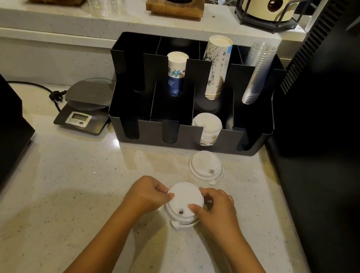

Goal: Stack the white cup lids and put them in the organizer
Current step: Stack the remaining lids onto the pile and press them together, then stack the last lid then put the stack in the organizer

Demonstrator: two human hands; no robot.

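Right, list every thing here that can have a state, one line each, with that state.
Small stack of white plastic cup lids: on the counter, gripped from both sides.
Left hand: closed on the stack's left edge.
Right hand: closed on its right edge.
Loose white lids: flat on the counter, untouched.
Black compartmented organizer: holds white lids in one front slot; other front slots look empty.
Grey digital kitchen scale: nothing on it.

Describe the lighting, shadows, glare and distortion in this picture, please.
Head view: warm, dim light; the counter shows glare near the organizer; soft shadows fall left of both hands holding the lids; wide-angle lens bends the shelf edges; dark machines at both sides lose detail.
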